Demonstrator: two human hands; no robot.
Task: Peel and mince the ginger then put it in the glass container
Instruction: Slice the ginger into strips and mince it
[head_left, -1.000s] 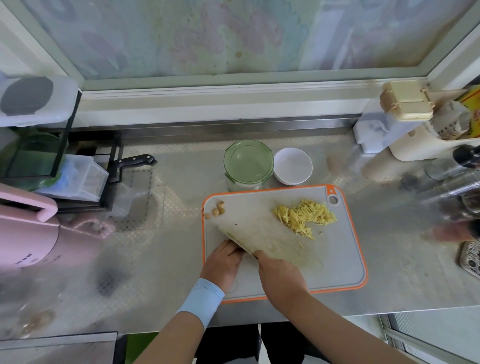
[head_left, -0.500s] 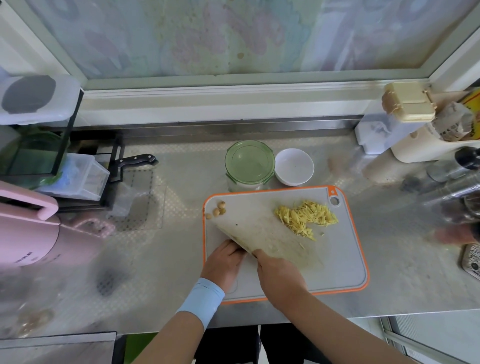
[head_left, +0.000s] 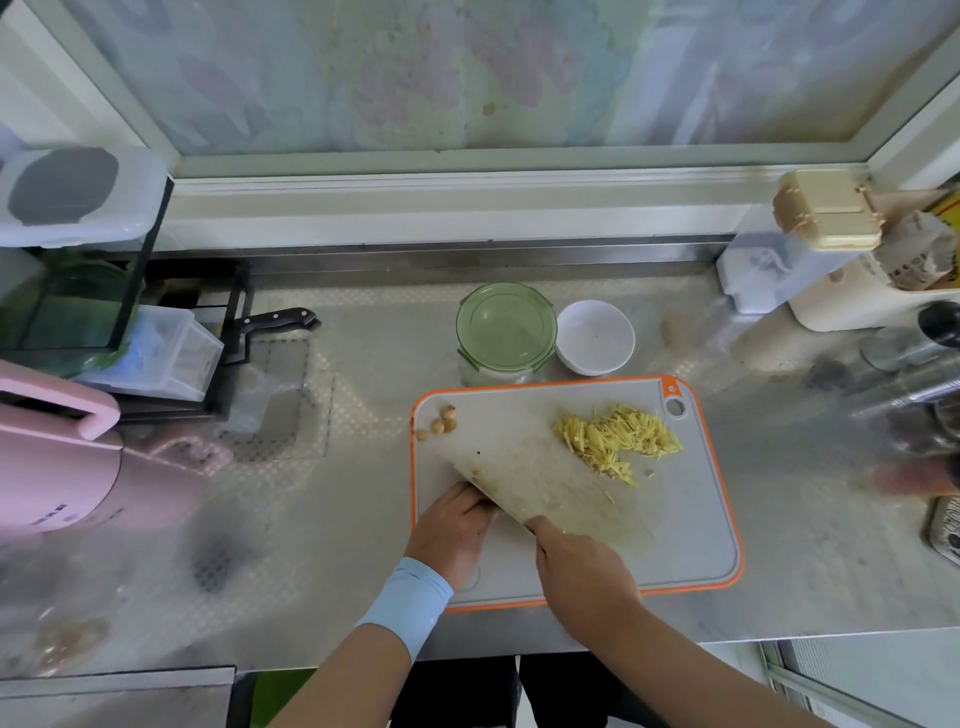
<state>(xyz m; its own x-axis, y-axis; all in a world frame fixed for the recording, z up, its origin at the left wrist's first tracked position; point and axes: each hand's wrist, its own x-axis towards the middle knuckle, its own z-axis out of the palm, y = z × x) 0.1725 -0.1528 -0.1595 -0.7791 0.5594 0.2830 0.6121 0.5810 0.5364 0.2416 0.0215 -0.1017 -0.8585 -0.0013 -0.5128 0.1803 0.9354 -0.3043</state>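
1. Head view: shredded ginger (head_left: 618, 441) lies on the board (head_left: 675, 525), far right; we judge it light, moist and clingy, best scooped up on the knife (head_left: 524, 483).
2. Our right hand (head_left: 584, 571) grips the knife; our left hand (head_left: 452, 535) curls behind it, and we cannot tell what it holds.
3. Lidded glass container (head_left: 506, 327) stands just beyond the board.

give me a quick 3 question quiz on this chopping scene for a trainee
1. True or false: the green lid sits on the glass container.
2. Where do the ginger strips lie? A in the white bowl, B on the cutting board, C in the glass container.
3. Which hand grips the knife?

Key: 1 true; 2 B; 3 the right hand.
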